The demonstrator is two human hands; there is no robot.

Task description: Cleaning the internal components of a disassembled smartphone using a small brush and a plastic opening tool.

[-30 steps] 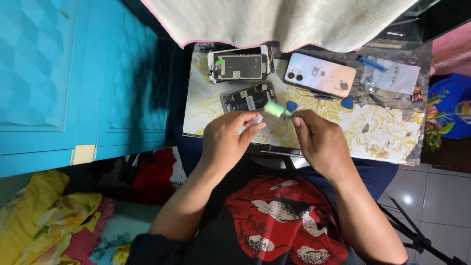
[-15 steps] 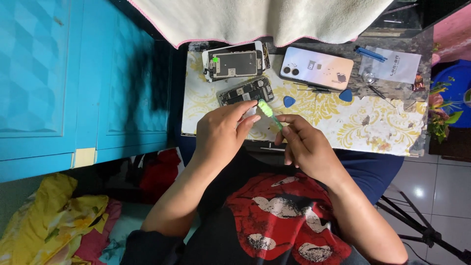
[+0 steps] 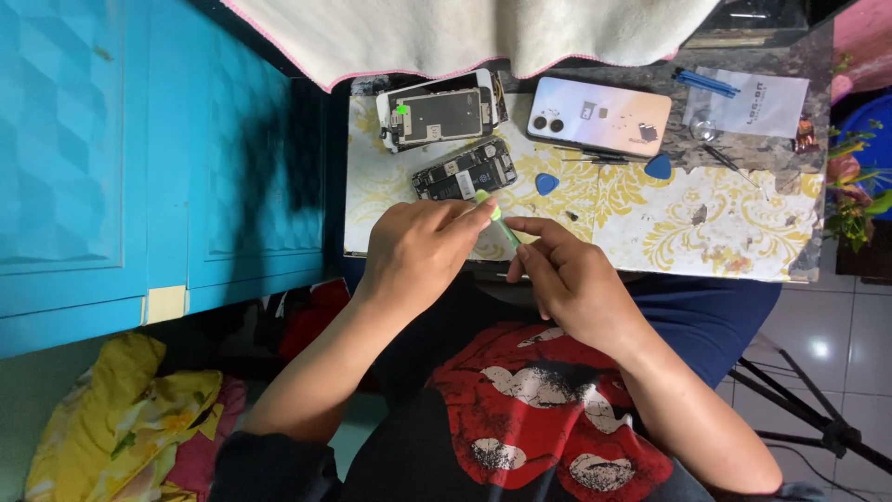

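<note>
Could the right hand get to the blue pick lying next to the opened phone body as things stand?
Probably yes. The right hand sits at the table's near edge, and the blue pick lies just beyond its fingertips on the patterned tabletop with nothing between them. But both hands are pinching a small green tool, so it would have to let go first.

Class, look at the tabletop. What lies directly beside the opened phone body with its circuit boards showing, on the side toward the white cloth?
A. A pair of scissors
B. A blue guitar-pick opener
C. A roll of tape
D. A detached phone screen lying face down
D: the detached phone screen lies face down, its metal backing up, between the opened phone body and the white cloth.
</note>
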